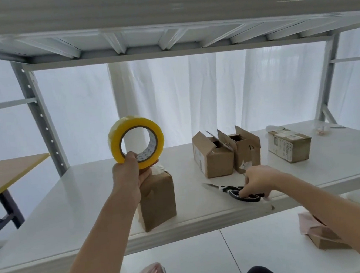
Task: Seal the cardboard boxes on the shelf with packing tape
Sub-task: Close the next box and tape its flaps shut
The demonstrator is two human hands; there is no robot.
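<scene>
Two boxes (213, 157) gape open, untaped.
My left hand (126, 173) grips the tape roll (115, 141); my right hand (259, 181) grasps the scissors (228, 189).

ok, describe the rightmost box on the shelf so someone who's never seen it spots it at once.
Take the white metal shelf board and follow it to its right end. There a low brown cardboard box sits alone. Unlike the two open-flapped brown boxes on its left, its top is closed and it bears white printed labels.
</scene>
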